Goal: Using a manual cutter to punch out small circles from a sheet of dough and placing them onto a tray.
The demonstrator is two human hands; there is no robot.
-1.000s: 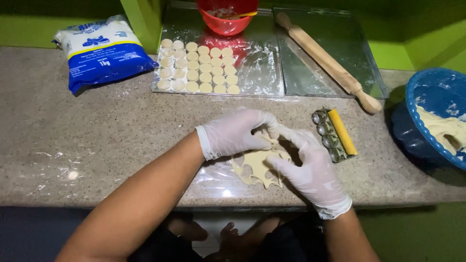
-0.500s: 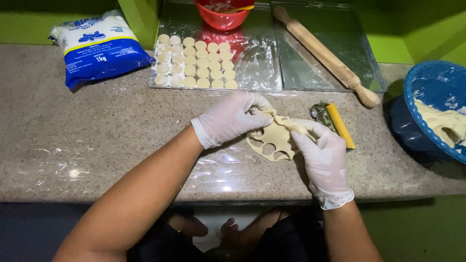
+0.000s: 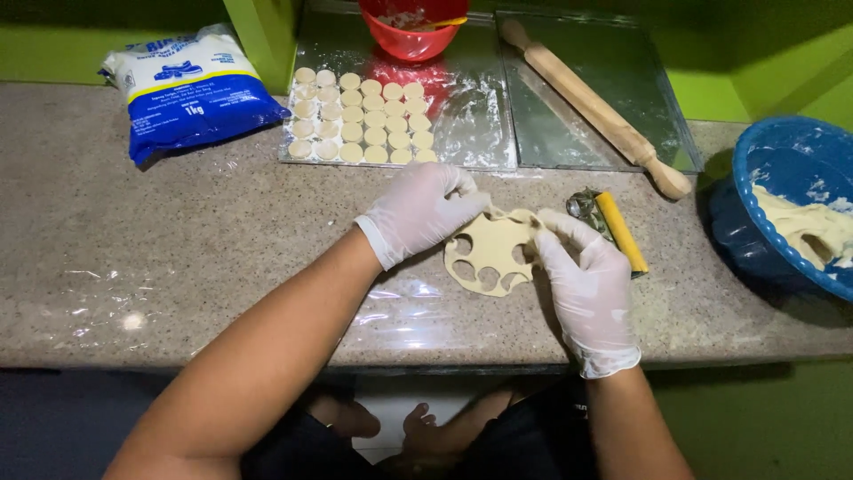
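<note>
2 gloved hands [image 3: 498, 240] apparently pinch holed dough sheet [image 3: 490, 255].

A single head-worn camera looks steeply down from the near side onto the counter [image 3: 160, 267], fairly close, facing the far green wall [image 3: 764, 62], forearms entering from below.

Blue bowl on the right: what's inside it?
The blue bowl holds a lump of pale dough against its right side, with flour smears on the inner wall. The frame edge cuts off the bowl's right part, so the rest is unseen.
</note>
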